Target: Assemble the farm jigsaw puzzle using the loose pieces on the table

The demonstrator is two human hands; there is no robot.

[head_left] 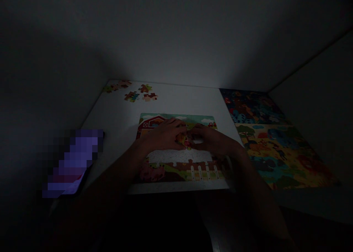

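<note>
Head view: the left hand (167,134) curls over a jigsaw piece (181,139) at the middle of the partly filled farm puzzle (176,167); the right hand (212,138) arches close beside it, fingers bent. Whether either grips it cannot be told. Loose pieces (131,96) lie beyond on the white table (187,101).

Setting: home-like, dim; exact room undetermined. White table (190,101) against plain wall (171,42), twelve o'clock. Clock centre: part-filled children's farm jigsaw (179,167). Loose puzzle pieces (131,96), eleven o'clock; colourful animal pictures (275,149), three o'clock; lit phone (77,160), nine o'clock.
</note>
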